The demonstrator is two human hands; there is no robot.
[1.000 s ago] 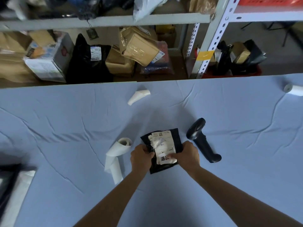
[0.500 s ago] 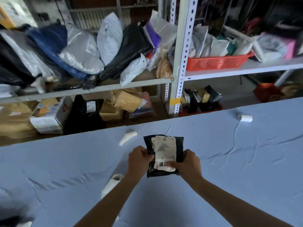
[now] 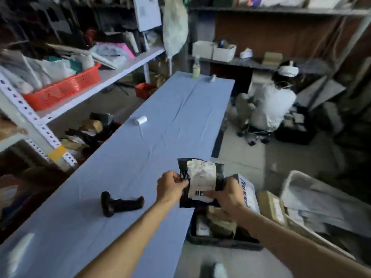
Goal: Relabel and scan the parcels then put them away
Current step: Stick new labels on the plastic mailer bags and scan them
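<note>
A: parcel point(image 3: 200, 183) where?
B: held up at the table point(image 3: 160, 127) edge, near bin point(image 3: 220, 240). left hand point(image 3: 170, 188) pinches its left edge, right hand point(image 3: 230, 192) grips lower right, thumb on label point(image 3: 201, 177).
A: label text?
B: blurred. right fingers hidden behind it.

Forearms point(image 3: 130, 233) bare wrist to elbow; left grip point(image 3: 170, 187), right grip point(image 3: 230, 194) bare.

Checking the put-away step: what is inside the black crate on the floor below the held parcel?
The black crate holds brownish parcels and a white-labelled one. Its far part is covered by the black parcel and right hand.
</note>
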